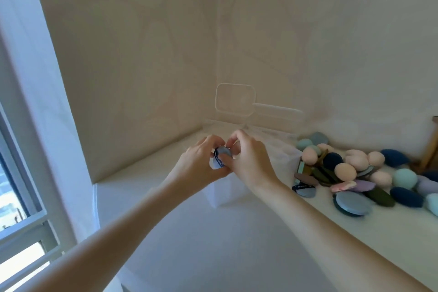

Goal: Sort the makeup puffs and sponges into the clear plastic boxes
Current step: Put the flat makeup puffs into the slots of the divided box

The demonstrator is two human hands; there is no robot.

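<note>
Both hands meet at the centre of the head view, above a clear plastic box (227, 189) on the white bench (260, 244).

Left hand (201, 163): fingers curled round a grey-blue puff (221, 157), holding it from the 9 o'clock side. Right hand (248, 156): thumb and fingertips pinch the same puff from the 3 o'clock side. The puff is held between the two, above the box's open top and not inside it.

The puff is flat and rounded, tilted on edge. Its long axis runs from about 1 o'clock down to 7 o'clock, with the pale face turned toward the right hand. A dark navy band (219, 161) crosses it with white lettering, too blurred to read.

At 3 o'clock from the hands, a loose pile of puffs and sponges (360, 173) lies on the bench against the wall: egg-shaped sponges in peach, teal and navy, flat puffs in grey-blue, lilac, olive and brown. One flat puff (304, 189) at the pile's near edge shows a navy band with white writing, also unreadable.

At 12 o'clock, a clear lid or tray (234, 99) leans against the wall corner. A window frame (28, 208) stands at 8 o'clock.
</note>
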